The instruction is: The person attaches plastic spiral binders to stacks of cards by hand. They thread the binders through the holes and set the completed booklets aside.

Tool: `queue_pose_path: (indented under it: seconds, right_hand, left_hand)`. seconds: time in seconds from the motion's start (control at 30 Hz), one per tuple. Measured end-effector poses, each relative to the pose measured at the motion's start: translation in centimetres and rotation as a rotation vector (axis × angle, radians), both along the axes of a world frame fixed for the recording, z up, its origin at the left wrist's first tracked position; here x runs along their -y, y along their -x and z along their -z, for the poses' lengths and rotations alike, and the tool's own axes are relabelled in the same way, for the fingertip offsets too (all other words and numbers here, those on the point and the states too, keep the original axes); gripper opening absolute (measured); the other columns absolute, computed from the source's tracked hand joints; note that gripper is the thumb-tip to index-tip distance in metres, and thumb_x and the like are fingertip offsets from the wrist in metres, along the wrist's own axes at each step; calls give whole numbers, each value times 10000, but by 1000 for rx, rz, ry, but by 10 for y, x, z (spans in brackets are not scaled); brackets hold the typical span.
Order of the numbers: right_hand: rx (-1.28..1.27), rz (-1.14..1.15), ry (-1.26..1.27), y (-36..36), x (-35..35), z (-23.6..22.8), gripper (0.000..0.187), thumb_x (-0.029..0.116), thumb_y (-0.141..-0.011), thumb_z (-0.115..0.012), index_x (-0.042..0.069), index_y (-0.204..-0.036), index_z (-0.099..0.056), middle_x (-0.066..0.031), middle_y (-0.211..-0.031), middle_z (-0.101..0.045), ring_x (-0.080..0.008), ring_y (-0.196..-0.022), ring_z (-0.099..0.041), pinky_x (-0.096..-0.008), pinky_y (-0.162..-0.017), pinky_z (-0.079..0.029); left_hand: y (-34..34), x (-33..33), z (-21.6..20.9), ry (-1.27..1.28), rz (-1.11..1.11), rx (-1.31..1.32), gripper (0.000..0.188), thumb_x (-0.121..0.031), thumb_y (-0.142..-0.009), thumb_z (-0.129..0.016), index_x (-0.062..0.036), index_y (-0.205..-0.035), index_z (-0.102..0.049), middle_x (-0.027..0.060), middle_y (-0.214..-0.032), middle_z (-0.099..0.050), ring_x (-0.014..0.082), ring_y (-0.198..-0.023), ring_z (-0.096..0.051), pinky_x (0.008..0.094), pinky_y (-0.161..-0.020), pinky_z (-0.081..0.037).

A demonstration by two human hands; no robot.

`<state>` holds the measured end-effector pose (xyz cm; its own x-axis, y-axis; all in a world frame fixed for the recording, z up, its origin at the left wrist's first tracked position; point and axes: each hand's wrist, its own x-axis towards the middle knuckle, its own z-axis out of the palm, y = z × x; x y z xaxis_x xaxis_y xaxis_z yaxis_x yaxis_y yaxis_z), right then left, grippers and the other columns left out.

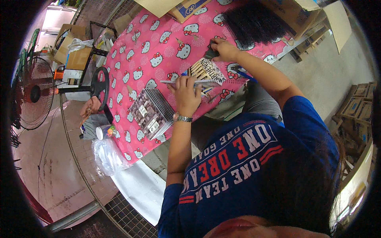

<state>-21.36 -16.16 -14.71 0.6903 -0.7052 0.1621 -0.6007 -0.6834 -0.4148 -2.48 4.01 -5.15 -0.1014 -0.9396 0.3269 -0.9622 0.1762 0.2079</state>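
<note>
A notebook point(207, 72) with a picture cover in tan, blue and white lies on the pink patterned tablecloth, tilted toward me. My left hand point(187, 95), with a metal watch on its wrist, is closed over the notebook's near edge. Just past the far edge, my right hand point(225, 50) pinches a small dark green, crumpled-looking piece point(209, 51); its exact kind does not show. Left of my left hand sits a stack of spiral-bound notebooks point(150, 113) with brownish photo covers. A slim blue item point(247, 75), perhaps a pen, rests below my right forearm.
Black wire-like strands point(256, 23) are heaped at the table's far right, beside a cardboard box point(293, 16). Another carton point(188, 10) stands at the far edge. To the left are a fan point(35, 94) and a clear plastic bag point(107, 155). Wooden crates point(355, 115) stand at right.
</note>
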Motion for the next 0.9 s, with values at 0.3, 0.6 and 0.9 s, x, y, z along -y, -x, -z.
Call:
queue_pose_path:
  seconds: [0.3,0.6,0.9]
  right_hand:
    - [379,-375,-1212,29,-59,-78,599,407,-801,-676,24,-1252,-584,-99,-1197,-630,-195,-1094,-574,-327,-970,-420]
    - [84,-316,-1088,26,-66,-109,649,446,-770,-684,-17,-1215,-594,-81,-1053,-643,-181,-943,-596,-314,-869,-476]
    - [483,-531,-1240,13,-62,-87,553,361,-792,-697,-1,-1199,-599,-81,-1175,-578,-197,-1039,-567,-300,-926,-435]
  left_hand:
    - [4,2,12,86,93,-176,447,-341,-662,-811,-47,-923,-597,135,-1016,-531,355,-1062,-462,486,-943,-369]
    - [-2,-1,23,126,97,-208,435,-327,-646,-803,-60,-919,-593,133,-1023,-522,342,-1065,-462,521,-966,-354]
    - [-2,2,18,113,121,-219,450,-298,-609,-801,-65,-930,-588,124,-1023,-528,351,-1088,-458,519,-972,-353]
